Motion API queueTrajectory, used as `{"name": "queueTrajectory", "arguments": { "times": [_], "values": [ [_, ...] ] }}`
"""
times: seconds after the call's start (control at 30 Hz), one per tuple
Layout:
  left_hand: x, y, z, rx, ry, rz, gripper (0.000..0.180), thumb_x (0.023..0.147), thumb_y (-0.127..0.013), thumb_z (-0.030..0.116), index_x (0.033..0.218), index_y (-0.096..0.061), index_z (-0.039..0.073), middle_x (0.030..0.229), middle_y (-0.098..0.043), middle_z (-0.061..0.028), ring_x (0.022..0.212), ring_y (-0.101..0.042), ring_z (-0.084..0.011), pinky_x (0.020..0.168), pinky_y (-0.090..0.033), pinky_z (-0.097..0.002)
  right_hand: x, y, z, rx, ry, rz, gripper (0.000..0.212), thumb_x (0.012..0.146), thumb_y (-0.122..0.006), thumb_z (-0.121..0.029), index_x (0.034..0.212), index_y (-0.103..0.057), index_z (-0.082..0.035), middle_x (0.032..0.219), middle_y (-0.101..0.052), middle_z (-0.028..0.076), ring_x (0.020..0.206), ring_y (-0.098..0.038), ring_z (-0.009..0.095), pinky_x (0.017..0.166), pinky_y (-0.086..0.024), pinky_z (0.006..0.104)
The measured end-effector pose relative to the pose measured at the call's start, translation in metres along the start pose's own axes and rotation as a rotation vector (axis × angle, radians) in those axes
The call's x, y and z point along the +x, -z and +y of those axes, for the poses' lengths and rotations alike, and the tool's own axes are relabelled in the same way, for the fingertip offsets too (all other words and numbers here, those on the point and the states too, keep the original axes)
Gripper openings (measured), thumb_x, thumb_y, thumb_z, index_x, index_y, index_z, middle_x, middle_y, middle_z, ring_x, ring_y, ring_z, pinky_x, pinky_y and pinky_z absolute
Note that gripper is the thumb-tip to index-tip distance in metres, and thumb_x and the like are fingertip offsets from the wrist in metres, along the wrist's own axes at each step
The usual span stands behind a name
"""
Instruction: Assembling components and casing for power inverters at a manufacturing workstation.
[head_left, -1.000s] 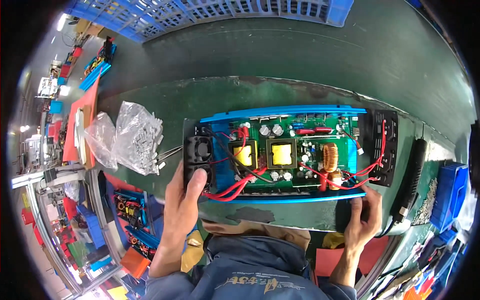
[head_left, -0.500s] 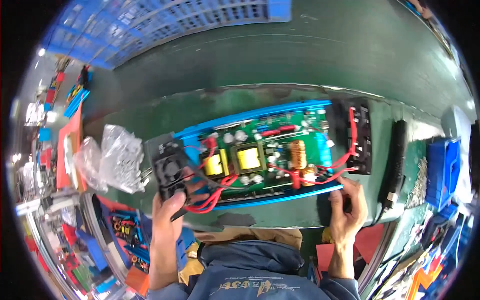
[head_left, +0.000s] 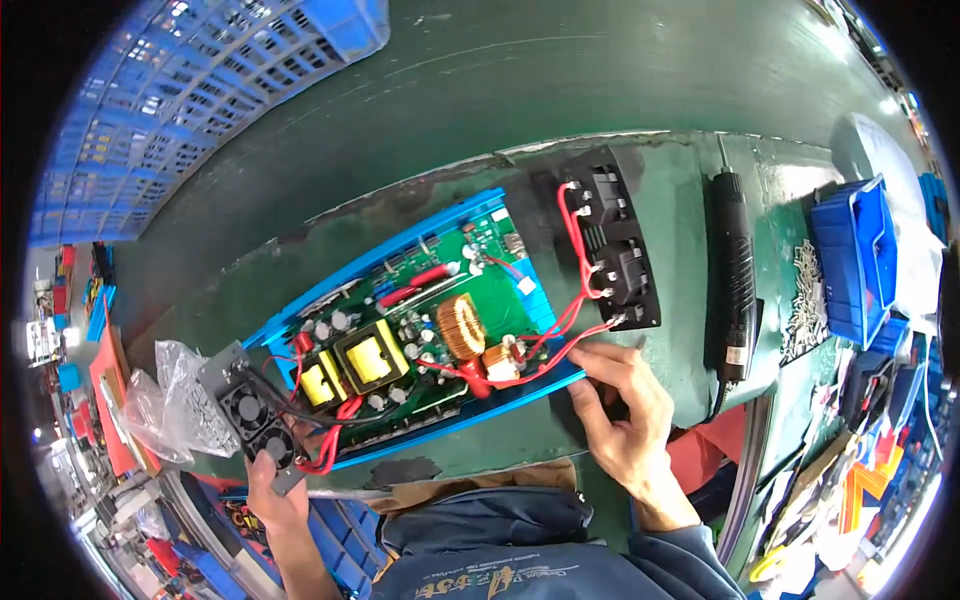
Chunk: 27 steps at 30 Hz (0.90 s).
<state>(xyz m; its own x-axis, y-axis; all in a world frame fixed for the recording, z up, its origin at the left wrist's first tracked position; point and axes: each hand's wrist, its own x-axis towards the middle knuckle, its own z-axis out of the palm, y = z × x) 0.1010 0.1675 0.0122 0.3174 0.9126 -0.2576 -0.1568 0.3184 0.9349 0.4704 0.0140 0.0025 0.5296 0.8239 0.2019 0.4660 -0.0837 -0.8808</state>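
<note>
A long blue metal housing [head_left: 470,425] lies open-topped on the green bench, its right end angled away from me. Inside is a green circuit board [head_left: 500,305] with yellow transformers [head_left: 370,360] and a copper-wound coil [head_left: 460,327]. My left hand [head_left: 277,495] pinches the lower edge of a black end panel with two fans [head_left: 252,412] at the housing's left end. My right hand [head_left: 628,412] grips the housing's near right corner between thumb and fingers. Beyond that end lies a black socket panel [head_left: 630,270], joined to the board by red wires [head_left: 570,320].
A black electric screwdriver [head_left: 735,270] lies to the right, beside a pile of screws [head_left: 806,300] and a blue bin [head_left: 855,265]. A clear plastic bag of small parts [head_left: 190,405] sits at left. A blue crate [head_left: 200,120] stands at the far left.
The whole view has swung, so the bench things sit further left. The housing appears more slanted, and the fan panel is tilted with both fans showing. Both hands keep their holds.
</note>
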Motion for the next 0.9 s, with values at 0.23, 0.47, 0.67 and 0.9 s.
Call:
{"name": "queueTrajectory", "arguments": {
  "times": [0.23,0.47,0.67,0.9],
  "values": [
    [-0.004,0.001,0.007,0.043,0.016,-0.052,0.066,0.095,-0.052,0.029,0.151,-0.038,-0.002,0.148,-0.051,-0.0181,0.138,-0.049,-0.0345,0.118,-0.036,-0.0522,0.0,0.005,0.003,0.039,0.002,-0.048,0.03,0.085,-0.073,0.007,0.114,-0.069,-0.002,0.109,-0.071,0.016,0.079,-0.068,0.02,0.062,-0.051,0.0272],
    [-0.006,0.016,0.003,0.018,-0.035,-0.159,0.064,0.096,-0.05,0.027,0.152,-0.038,-0.002,0.151,-0.047,-0.0181,0.141,-0.045,-0.0364,0.118,-0.034,-0.0559,0.003,0.003,0.007,0.061,0.009,-0.067,0.03,0.081,-0.075,0.007,0.109,-0.067,-0.001,0.106,-0.072,0.017,0.089,-0.073,0.028,0.072,-0.057,0.0333],
    [-0.009,0.026,0.002,0.01,-0.057,-0.048,0.061,0.096,-0.049,0.027,0.147,-0.043,-0.005,0.148,-0.051,-0.0195,0.138,-0.048,-0.0355,0.119,-0.034,-0.0541,0.007,0.006,0.005,0.031,0.025,-0.061,0.033,0.08,-0.076,0.007,0.11,-0.066,-0.001,0.105,-0.071,0.016,0.082,-0.071,0.024,0.069,-0.054,0.0314],
    [-0.003,0.005,0.005,0.146,-0.025,-0.095,0.072,0.096,-0.051,0.034,0.153,-0.032,-0.005,0.15,-0.048,-0.0211,0.137,-0.05,-0.0349,0.117,-0.036,-0.0502,-0.012,-0.001,0.01,0.104,-0.033,-0.048,0.05,0.08,-0.076,0.01,0.124,-0.054,0.0,0.114,-0.067,0.017,0.08,-0.058,0.014,0.066,-0.043,0.0243]
  ]
}}
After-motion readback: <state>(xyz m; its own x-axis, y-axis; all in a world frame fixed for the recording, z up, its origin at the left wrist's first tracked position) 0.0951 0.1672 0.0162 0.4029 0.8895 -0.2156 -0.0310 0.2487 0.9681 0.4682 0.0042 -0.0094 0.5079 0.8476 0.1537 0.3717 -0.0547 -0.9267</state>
